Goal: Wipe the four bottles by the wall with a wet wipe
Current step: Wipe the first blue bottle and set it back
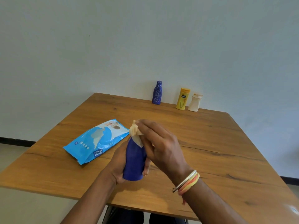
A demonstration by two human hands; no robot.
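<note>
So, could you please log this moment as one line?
left hand: holds blue bottle | right hand: wet wipe on its top | wall: patterned bottle, yellow bottle, white bottle

Light: even, diffuse, moderately bright; source outside the view.
Wall (145,38): pale, shading greyer toward the upper left corner.
Shadows: soft and faint, with one weak patch on the table (226,151) beneath the left hand (119,164), right hand (161,146) and plain blue bottle (134,160).
Glare: one white spot at the table's near right corner.
Focus: centre sharp; lettering on the wipe pack (97,141) is legible, the wet wipe (135,131) is slightly soft, and the label on the yellow bottle (182,99) is too small to read.
Distortion: wide-angle; table edges and skirting (16,141) splay toward the borders.
</note>
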